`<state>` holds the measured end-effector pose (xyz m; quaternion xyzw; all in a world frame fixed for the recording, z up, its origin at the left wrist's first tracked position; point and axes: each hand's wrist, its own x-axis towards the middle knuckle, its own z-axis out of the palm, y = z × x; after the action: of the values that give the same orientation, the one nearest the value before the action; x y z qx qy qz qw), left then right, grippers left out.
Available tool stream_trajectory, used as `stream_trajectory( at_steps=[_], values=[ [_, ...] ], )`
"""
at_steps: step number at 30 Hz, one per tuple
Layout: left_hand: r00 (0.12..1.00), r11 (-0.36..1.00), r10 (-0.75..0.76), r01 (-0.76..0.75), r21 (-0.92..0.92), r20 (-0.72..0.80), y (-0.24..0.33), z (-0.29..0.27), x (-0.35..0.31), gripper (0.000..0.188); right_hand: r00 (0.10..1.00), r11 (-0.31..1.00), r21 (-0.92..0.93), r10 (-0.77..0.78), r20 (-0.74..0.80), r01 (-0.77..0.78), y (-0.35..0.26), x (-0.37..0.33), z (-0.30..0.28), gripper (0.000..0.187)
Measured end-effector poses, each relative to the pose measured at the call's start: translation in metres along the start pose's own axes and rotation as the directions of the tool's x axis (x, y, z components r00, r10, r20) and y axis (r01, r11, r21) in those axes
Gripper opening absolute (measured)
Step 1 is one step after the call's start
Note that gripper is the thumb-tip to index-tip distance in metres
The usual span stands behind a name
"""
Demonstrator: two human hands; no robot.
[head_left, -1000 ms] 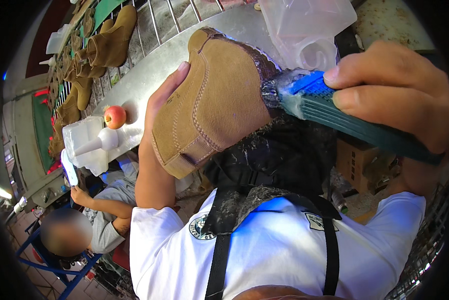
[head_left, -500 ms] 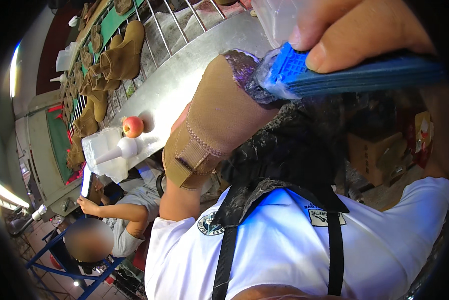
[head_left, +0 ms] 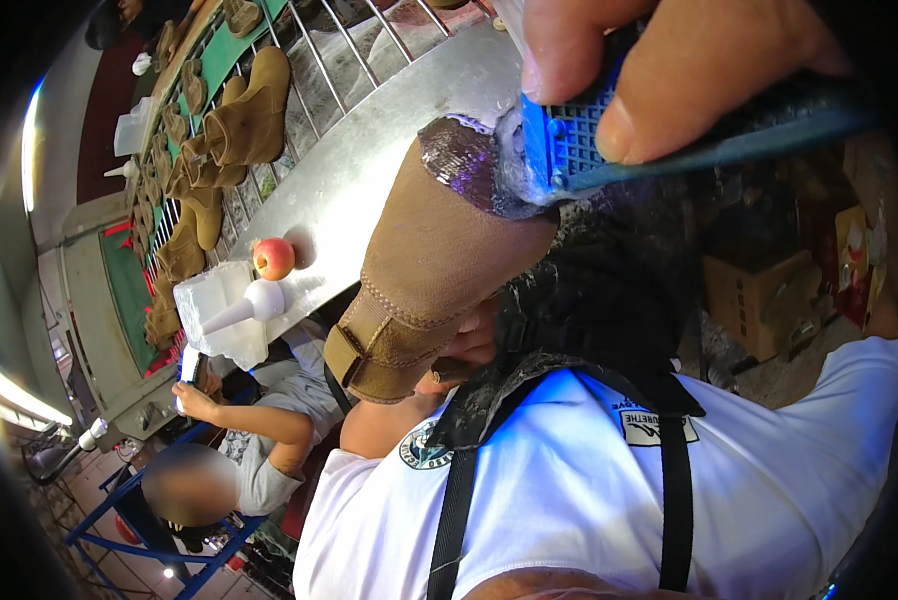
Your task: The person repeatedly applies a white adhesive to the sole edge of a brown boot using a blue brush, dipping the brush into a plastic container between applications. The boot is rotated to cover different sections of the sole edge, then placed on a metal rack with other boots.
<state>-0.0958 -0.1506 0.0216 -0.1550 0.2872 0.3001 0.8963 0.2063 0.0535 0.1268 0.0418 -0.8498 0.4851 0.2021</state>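
A brown ankle boot (head_left: 459,245) with a strap and stitched seams is tilted in front of my chest. My left hand (head_left: 474,340) is wrapped round its lower side, its fingers partly hidden behind the boot. A dark, shiny wet coating (head_left: 459,165) covers the boot's far end. Against that end rests a blue glue brush (head_left: 577,135) with a grid-textured grip, its tip caked in whitish, wet-looking material. My right hand (head_left: 679,75) pinches the brush between thumb and fingers, at the upper right.
Beyond the boot a metal ledge (head_left: 369,140) carries an apple (head_left: 274,259) and a translucent tub with a white nozzle bottle (head_left: 249,305). Several brown boots (head_left: 249,115) stand on a wire rack. A person in grey (head_left: 274,430) sits at the left. A cardboard box (head_left: 754,300) lies lower right.
My left hand's fingers now show on the boot's right side, and the boot has turned slightly. More of the dark wet coating shows. The brush has swung more upright.
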Motion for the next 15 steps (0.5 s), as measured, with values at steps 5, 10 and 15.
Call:
stream_trajectory(
  at_steps=[5,10,15],
  values=[
    [0.964,0.959,-0.089,0.151,-0.241,0.25,-0.01,0.006,0.0,0.036,0.999,0.999,0.042,-0.035,-0.002,0.035,0.006,0.003,0.002,0.025],
    [0.882,0.904,-0.176,0.321,-0.284,0.436,-0.016,0.008,0.011,0.048,0.999,0.998,0.066,-0.011,-0.032,0.013,-0.002,-0.005,-0.004,0.024],
    [0.863,0.892,-0.157,0.333,-0.306,0.481,-0.025,0.002,0.015,0.053,0.997,0.99,0.124,-0.068,-0.039,0.073,0.007,0.0,0.0,0.023]
  ],
)
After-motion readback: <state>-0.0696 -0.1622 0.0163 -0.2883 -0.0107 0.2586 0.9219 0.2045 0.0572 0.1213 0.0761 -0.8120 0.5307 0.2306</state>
